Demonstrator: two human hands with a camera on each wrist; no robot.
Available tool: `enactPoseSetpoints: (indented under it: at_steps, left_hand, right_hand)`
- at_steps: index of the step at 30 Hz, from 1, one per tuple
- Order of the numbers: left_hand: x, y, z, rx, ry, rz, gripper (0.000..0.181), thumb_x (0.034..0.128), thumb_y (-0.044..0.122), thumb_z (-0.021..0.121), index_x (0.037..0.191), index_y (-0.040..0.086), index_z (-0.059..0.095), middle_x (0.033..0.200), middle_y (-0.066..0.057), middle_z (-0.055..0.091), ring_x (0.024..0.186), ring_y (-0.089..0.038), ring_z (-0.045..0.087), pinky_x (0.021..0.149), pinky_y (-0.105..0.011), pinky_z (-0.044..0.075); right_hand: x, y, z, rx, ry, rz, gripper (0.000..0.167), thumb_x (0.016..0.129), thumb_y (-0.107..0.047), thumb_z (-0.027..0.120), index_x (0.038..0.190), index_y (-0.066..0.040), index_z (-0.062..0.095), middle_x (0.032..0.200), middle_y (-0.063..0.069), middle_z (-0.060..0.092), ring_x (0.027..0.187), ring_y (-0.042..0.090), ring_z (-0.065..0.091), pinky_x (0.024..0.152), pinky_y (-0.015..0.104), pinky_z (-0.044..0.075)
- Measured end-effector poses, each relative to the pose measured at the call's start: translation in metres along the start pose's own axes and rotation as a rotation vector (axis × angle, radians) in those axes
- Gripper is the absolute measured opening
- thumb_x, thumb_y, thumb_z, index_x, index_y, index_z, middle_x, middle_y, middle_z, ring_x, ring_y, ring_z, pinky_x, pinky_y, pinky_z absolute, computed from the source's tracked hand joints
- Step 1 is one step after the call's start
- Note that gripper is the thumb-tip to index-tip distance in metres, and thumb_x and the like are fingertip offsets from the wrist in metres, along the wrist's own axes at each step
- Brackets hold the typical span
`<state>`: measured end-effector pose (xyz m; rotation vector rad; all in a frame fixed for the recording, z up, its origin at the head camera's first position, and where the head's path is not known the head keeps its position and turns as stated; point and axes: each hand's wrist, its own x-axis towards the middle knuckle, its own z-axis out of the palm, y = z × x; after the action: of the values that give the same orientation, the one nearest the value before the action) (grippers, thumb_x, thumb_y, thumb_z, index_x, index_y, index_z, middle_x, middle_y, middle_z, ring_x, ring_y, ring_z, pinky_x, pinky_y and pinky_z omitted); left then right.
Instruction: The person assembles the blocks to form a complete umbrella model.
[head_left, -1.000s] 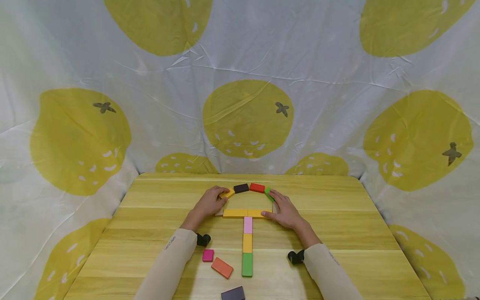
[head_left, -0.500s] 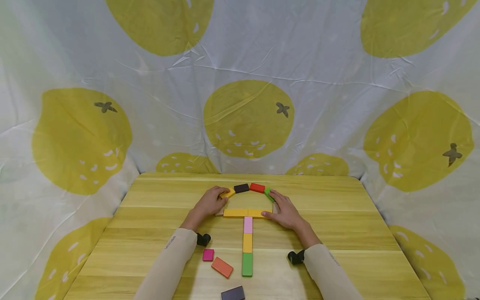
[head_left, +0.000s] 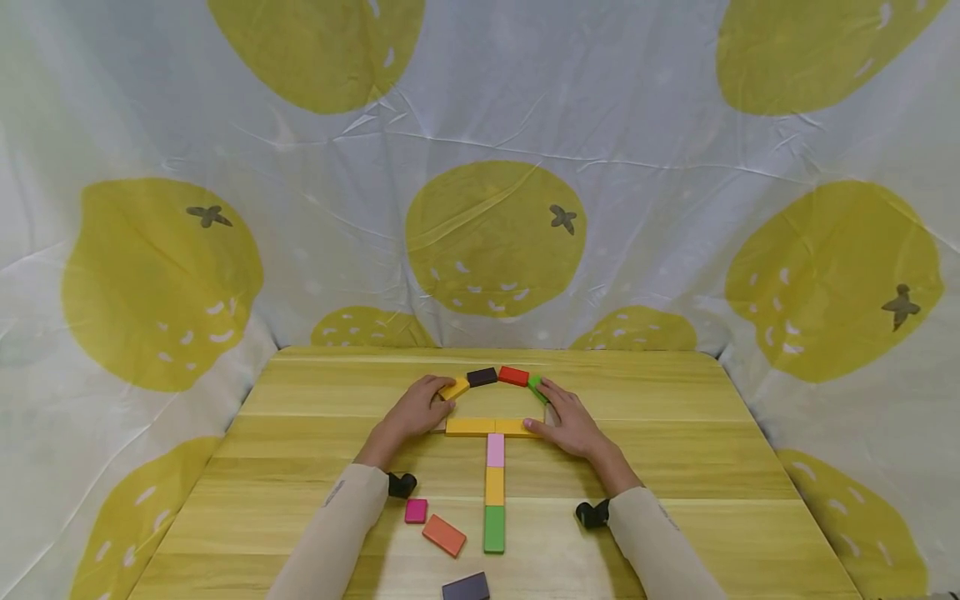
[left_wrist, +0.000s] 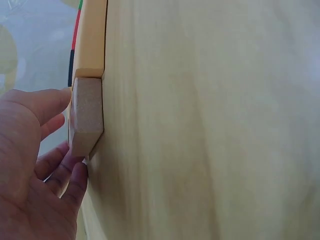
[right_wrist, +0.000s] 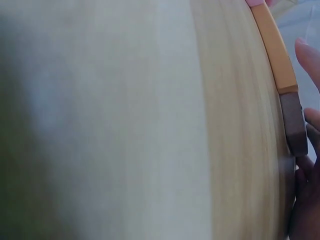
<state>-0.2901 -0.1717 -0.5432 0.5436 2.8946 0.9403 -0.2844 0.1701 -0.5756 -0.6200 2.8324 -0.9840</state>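
In the head view, flat blocks form an arch over a straight bar with a stem. My left hand (head_left: 411, 410) is at the arch's left end, fingertips at a yellow block (head_left: 454, 388). In the left wrist view, its thumb and fingers lie on opposite sides of a bare wooden block (left_wrist: 89, 107). My right hand (head_left: 573, 422) rests at the right end with fingers spread, over a green block (head_left: 536, 384) and a pale block (head_left: 551, 415). Its thumb is at the right yellow bar block (head_left: 513, 427). A black block (head_left: 482, 377) and a red block (head_left: 514, 377) top the arch.
The stem holds a pink block (head_left: 496, 450), a yellow block (head_left: 495, 486) and a green block (head_left: 494, 530). Loose at the front left lie a magenta block (head_left: 416, 511), an orange block (head_left: 444, 536) and a dark block (head_left: 466, 587). A lemon-print cloth (head_left: 645, 250) surrounds the table (head_left: 675, 533).
My left wrist has shifted slightly left and toward me, and more of the yellow block shows beside its fingers. The right hand and the blocks look nearly unchanged.
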Motion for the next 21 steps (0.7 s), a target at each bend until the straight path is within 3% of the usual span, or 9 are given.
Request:
enactPoseSetpoints:
  at_steps: [10,21]
  left_hand:
    - [-0.021,-0.005,-0.004,-0.028,0.013,0.025,0.052,0.1025,0.023,0.063,0.149,0.003,0.052,0.148,-0.021,0.052,0.138,-0.042,0.05,0.115,-0.06,0.04]
    - [-0.056,-0.014,-0.011,-0.027,0.031,-0.023,0.06,0.1012,0.031,0.065,0.154,0.01,0.046,0.154,-0.02,0.046,0.143,-0.042,0.046,0.116,-0.061,0.039]
  right_hand:
    - [0.0,0.001,-0.001,0.054,-0.007,-0.002,0.089,0.094,-0.057,0.067,0.163,-0.014,0.031,0.173,0.007,0.02,0.156,0.039,0.025,0.121,0.065,0.027]
    - [-0.007,0.001,-0.011,0.173,-0.054,0.021,0.092,0.095,-0.052,0.069,0.166,-0.014,0.022,0.175,0.008,0.009,0.16,0.038,0.012,0.124,0.068,0.017]
